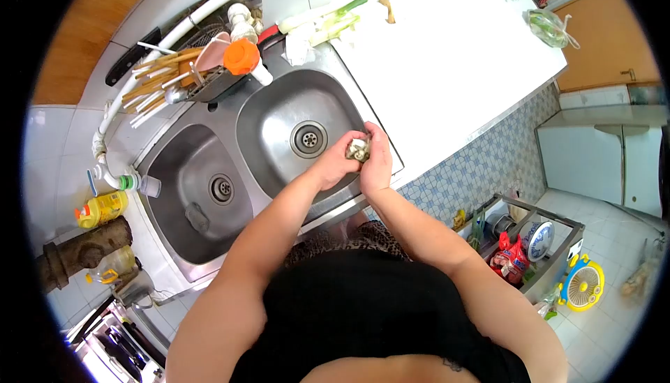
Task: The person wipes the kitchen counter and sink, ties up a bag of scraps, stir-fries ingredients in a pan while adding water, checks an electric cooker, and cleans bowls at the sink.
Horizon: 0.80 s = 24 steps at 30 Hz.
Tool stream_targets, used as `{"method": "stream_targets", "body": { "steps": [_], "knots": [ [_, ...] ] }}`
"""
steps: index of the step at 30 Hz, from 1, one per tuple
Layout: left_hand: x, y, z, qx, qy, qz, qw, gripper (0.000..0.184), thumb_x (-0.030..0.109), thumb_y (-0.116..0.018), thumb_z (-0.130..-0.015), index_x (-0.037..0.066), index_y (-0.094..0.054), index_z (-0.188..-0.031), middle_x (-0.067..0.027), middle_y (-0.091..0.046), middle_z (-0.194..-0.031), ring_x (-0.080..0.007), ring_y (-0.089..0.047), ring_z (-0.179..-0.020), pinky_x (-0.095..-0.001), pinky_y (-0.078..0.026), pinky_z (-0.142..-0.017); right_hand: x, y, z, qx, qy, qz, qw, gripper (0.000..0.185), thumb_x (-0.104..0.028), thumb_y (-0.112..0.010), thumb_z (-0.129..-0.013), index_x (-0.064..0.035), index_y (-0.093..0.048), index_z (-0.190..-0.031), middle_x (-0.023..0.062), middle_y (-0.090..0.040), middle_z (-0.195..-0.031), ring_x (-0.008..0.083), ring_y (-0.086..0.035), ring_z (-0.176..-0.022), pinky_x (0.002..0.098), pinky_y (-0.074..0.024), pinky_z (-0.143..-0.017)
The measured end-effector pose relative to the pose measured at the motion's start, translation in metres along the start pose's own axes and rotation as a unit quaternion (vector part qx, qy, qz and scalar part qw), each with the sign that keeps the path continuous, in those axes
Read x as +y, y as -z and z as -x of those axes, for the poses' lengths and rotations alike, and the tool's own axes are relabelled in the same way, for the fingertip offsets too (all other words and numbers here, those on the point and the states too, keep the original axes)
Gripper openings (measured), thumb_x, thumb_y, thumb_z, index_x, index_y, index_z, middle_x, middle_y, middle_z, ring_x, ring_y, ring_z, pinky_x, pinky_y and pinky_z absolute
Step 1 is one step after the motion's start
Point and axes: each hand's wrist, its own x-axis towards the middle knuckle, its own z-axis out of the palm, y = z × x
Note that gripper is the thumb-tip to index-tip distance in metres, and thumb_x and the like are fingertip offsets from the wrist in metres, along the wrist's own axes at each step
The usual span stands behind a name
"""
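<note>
My left hand [333, 165] and my right hand [377, 162] are cupped together over the right rim of the larger sink basin [269, 121]. Between them sits a small clump of whitish and brown pieces [358, 149]; its kind is too small to make out. Fingers of both hands curl around this clump and partly hide it. Behind and left of my hands, the basin's drain [308, 139] shows uncovered.
A second basin [185, 243] on the left holds a grey cloth-like lump [197, 218]. Behind the sink stand a chopstick holder [209, 90] and an orange-topped faucet [241, 56]. Green onion pieces [335, 28] lie on the white counter [433, 55]. A shelf rack [558, 243] stands at right.
</note>
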Motion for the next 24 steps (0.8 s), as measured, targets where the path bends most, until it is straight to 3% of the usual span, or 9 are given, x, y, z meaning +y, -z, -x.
{"method": "stream_targets", "body": {
  "steps": [1, 3, 6, 9, 10, 11, 17, 18, 24],
  "knots": [
    [0.006, -0.004, 0.004, 0.009, -0.054, -0.118, 0.992, 0.055, -0.007, -0.062, -0.074, 0.007, -0.047, -0.125, -0.0062, -0.055, -0.118, -0.0164, -0.055, -0.109, -0.0302, -0.045, -0.091, -0.005, -0.003, -0.006, 0.01, -0.099, -0.148, 0.984, 0.043, -0.03, -0.033, -0.104, 0.0026, -0.056, -0.121, 0.0144, -0.058, -0.122, 0.0238, -0.053, -0.115, 0.0341, -0.0395, -0.102],
    [0.027, -0.018, 0.019, 0.066, -0.118, -0.305, 0.943, 0.058, -0.006, -0.064, -0.075, 0.006, -0.046, -0.129, -0.0081, -0.056, -0.12, -0.0204, -0.055, -0.112, -0.0328, -0.045, -0.094, -0.016, -0.009, -0.012, 0.047, -0.18, -0.349, 0.918, 0.04, -0.029, -0.033, -0.102, 0.0012, -0.056, -0.116, 0.0161, -0.06, -0.118, 0.0271, -0.057, -0.11, 0.0392, -0.0427, -0.101],
    [0.054, -0.041, 0.048, 0.169, -0.213, -0.534, 0.801, 0.06, 0.001, -0.067, -0.077, 0.005, -0.045, -0.132, -0.0148, -0.056, -0.123, -0.0304, -0.056, -0.114, -0.0377, -0.045, -0.095, -0.034, -0.021, -0.013, 0.02, -0.266, -0.498, 0.825, 0.036, -0.028, -0.034, -0.101, -0.0012, -0.056, -0.11, 0.0175, -0.062, -0.116, 0.0314, -0.058, -0.109, 0.0433, -0.0439, -0.101],
    [0.075, -0.048, 0.068, 0.186, -0.194, -0.575, 0.772, 0.059, 0.009, -0.067, -0.078, 0.005, -0.045, -0.133, -0.0197, -0.054, -0.125, -0.0396, -0.053, -0.114, -0.0431, -0.046, -0.094, -0.041, -0.037, -0.011, -0.031, -0.283, -0.569, 0.771, 0.032, -0.026, -0.036, -0.099, -0.0024, -0.056, -0.108, 0.0169, -0.062, -0.116, 0.0329, -0.057, -0.111, 0.0445, -0.0435, -0.101],
    [0.074, -0.043, 0.07, 0.208, -0.247, -0.587, 0.742, 0.057, 0.007, -0.068, -0.077, 0.006, -0.049, -0.131, -0.0185, -0.056, -0.12, -0.0364, -0.057, -0.108, -0.0406, -0.047, -0.092, -0.048, -0.042, -0.009, -0.03, -0.299, -0.578, 0.759, 0.029, -0.024, -0.037, -0.099, -0.0031, -0.056, -0.106, 0.0159, -0.063, -0.115, 0.0332, -0.057, -0.112, 0.0448, -0.0435, -0.101],
    [0.075, -0.038, 0.071, 0.21, -0.243, -0.591, 0.74, 0.054, 0.007, -0.067, -0.077, 0.006, -0.051, -0.129, -0.0181, -0.057, -0.119, -0.0362, -0.058, -0.107, -0.0402, -0.047, -0.091, -0.049, -0.046, -0.01, -0.031, -0.301, -0.585, 0.752, 0.029, -0.023, -0.038, -0.098, -0.0032, -0.056, -0.105, 0.0159, -0.063, -0.115, 0.0333, -0.057, -0.112, 0.0447, -0.0434, -0.101],
    [0.078, -0.017, 0.086, 0.26, -0.269, -0.524, 0.765, 0.041, -0.001, -0.058, -0.078, 0.005, -0.059, -0.118, -0.014, -0.062, -0.107, -0.0303, -0.061, -0.102, -0.035, -0.047, -0.089, -0.02, -0.065, -0.005, -0.044, -0.343, -0.611, 0.712, 0.026, -0.023, -0.041, -0.098, -0.0051, -0.058, -0.105, 0.0146, -0.062, -0.115, 0.0317, -0.058, -0.109, 0.0448, -0.0439, -0.1],
    [0.077, -0.014, 0.09, 0.267, -0.27, -0.519, 0.765, 0.04, -0.001, -0.056, -0.078, 0.004, -0.059, -0.117, -0.0142, -0.062, -0.109, -0.0306, -0.061, -0.102, -0.0353, -0.048, -0.088, -0.02, -0.068, -0.002, -0.045, -0.347, -0.602, 0.718, 0.026, -0.022, -0.043, -0.098, -0.0037, -0.059, -0.107, 0.0112, -0.064, -0.108, 0.0265, -0.061, -0.102, 0.0408, -0.0463, -0.094],
    [0.074, 0.012, 0.098, 0.316, -0.332, -0.49, 0.742, 0.04, -0.003, -0.052, -0.076, 0.003, -0.061, -0.114, -0.0145, -0.062, -0.11, -0.0311, -0.062, -0.099, -0.0361, -0.049, -0.086, -0.027, -0.077, 0.006, -0.083, -0.376, -0.534, 0.753, 0.028, -0.024, -0.042, -0.099, -0.0046, -0.058, -0.111, 0.0095, -0.064, -0.111, 0.0246, -0.061, -0.102, 0.0386, -0.0482, -0.091]
  ]
}}
